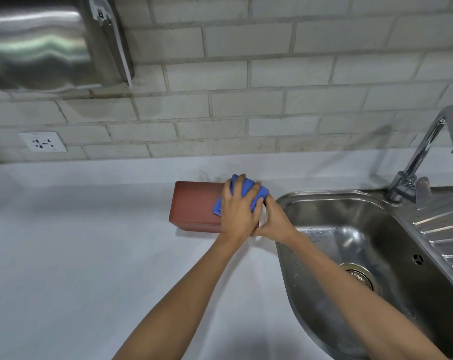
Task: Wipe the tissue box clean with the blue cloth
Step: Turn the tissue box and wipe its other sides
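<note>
A reddish-brown tissue box (pixel 194 203) lies on the white counter (pixel 77 242), just left of the sink. My left hand (pixel 239 206) presses a bunched blue cloth (pixel 248 189) onto the right part of the box's top, fingers wrapped over the cloth. My right hand (pixel 274 220) grips the box's right end, beside the sink's rim, partly tucked under my left hand. The right end of the box is hidden by both hands.
A steel sink (pixel 350 229) with a drain and a ribbed draining board sits at the right, its tap (pixel 425 152) at the back. A brick wall carries a socket (pixel 43 142) and a steel dispenser (pixel 46 40) at the upper left.
</note>
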A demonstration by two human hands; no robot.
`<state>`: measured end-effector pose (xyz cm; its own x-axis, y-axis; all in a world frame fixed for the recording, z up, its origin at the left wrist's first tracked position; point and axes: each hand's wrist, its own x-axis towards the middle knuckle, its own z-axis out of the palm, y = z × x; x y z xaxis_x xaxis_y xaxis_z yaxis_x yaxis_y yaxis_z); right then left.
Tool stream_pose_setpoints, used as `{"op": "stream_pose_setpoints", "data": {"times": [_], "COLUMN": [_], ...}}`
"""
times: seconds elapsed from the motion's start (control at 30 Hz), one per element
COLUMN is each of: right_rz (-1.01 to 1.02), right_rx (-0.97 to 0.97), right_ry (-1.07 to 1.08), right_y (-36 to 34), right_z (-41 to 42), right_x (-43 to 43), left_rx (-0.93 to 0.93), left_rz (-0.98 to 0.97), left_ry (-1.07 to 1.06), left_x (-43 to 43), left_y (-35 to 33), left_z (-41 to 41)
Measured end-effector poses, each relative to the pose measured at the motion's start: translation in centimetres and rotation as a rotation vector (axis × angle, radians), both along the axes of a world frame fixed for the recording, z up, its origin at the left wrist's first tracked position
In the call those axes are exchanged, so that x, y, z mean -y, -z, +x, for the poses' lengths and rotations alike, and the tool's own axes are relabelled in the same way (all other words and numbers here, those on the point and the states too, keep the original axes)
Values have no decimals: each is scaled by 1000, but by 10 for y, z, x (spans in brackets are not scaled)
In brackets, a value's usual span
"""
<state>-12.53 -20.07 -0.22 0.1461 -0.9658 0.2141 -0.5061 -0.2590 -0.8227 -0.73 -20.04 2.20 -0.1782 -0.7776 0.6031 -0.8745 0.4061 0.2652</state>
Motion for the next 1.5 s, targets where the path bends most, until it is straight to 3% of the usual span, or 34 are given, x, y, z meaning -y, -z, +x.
{"op": "stream_pose_setpoints", "data": {"times": [0.17,0.43,0.53,0.67,0.8,0.87,1.1,1.27,1.5], "right_rz": [4,-5,-25,-58,-46,-70,-240,-458,-577], "right_rx": [22,6,0,80,115,33,-280,-348,-462], "right_ry": [-3,13,42,30,43,96,278,397,239], "right_y": [2,6,7,4,2,2,10,22,38], "right_z": [-1,-1,2,7,11,14,53,84,91], "right_x": [-1,-2,-3,-6,-13,-18,-34,-41,-49], "left_rx": [-6,-451,-354,-104,7,-103,-882,-1276,-1514], "left_rz": [-37,79,43,42,-1,35,268,554,705], "left_ry": [100,-412,-376,-44,88,15,-433,-423,-467], "left_x": [-10,13,7,-23,-20,-16,-25,-51,-50], "left_y": [22,13,9,19,28,28,15,2,0], "left_z": [37,84,47,0,18,34,43,32,63]}}
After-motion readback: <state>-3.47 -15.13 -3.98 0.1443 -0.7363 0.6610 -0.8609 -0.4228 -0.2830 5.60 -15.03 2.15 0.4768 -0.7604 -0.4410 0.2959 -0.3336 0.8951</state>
